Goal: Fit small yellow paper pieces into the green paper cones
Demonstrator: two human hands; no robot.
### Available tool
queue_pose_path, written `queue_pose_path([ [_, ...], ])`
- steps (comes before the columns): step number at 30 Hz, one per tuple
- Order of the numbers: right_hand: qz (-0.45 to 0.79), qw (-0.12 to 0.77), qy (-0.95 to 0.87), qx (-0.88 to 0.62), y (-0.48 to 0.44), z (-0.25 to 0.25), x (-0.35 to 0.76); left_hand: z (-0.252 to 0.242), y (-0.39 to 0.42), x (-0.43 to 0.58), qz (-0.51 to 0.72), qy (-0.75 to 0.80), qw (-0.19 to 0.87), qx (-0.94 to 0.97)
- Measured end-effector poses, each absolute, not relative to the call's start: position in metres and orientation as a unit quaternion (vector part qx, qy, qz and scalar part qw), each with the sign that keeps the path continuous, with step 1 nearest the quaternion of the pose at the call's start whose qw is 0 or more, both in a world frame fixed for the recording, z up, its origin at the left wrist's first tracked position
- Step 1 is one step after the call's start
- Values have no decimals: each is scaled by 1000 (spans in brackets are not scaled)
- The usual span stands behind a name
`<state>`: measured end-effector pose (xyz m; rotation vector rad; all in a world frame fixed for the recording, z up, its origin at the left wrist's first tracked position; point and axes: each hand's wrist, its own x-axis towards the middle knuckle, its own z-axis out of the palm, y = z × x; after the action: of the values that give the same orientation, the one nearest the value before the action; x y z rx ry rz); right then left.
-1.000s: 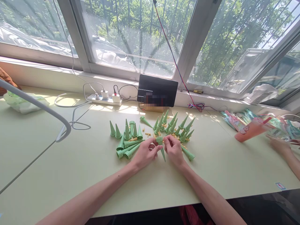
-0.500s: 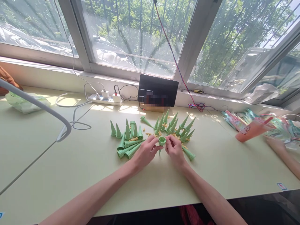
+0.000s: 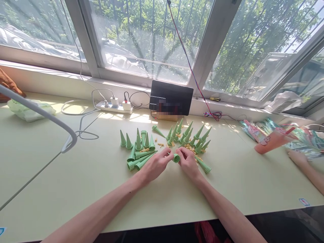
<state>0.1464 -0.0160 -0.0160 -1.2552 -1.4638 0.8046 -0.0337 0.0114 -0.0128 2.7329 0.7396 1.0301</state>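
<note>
Right hand [image 3: 188, 162]: fingers pinched at the rim of a green cone [image 3: 176, 158], which is raised off the worktop [image 3: 157, 206], its hollow mouth showing and its tapered end out of sight. Position: between the two hands, over the middle of the worktop, nearer the far edge than the near one.

Left hand [image 3: 159, 162]: just left of that cone, fingers curled, the gap between thumb and forefinger narrow. Cannot tell whether they touch the rim or hold anything.

Beyond the hands, toward the far edge: upright cones [image 3: 186, 136] in a cluster on the right, points up; beside and among them, small yellow pieces [image 3: 160, 145], some T-shaped. To the left, a smaller group, part standing, with lying cones [image 3: 134, 165] piled in front, wide ends toward the near edge. One more lying cone [image 3: 205, 166] just right of the right hand.

Far edge, centre: dark tablet [image 3: 170, 96] propped up. Left of it, a white power strip [image 3: 114, 107] with plugs; right of it, a coil of red and blue wire [image 3: 213, 115].

Toward the right end: tilted pinkish cup [image 3: 272, 142] with straw, plastic packets [image 3: 253, 131], another person's hand [image 3: 298, 158] beside more packets.
</note>
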Motion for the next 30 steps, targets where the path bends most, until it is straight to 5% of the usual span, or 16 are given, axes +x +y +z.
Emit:
queue_pose_path([
  [5,322,505,-602,-528,-17,-15,145,-16,12,-29,378,270,111,878],
  [12,282,531,-601,-527,-18,-15,143,-2,6,-19,461,357,386,715],
  [19,246,538,-617,-518,-18,-13,145,7,1,-17,377,324,612,615],
  [30,251,533,-618,-521,-18,-14,142,-1,1,-16,397,312,595,625],
])
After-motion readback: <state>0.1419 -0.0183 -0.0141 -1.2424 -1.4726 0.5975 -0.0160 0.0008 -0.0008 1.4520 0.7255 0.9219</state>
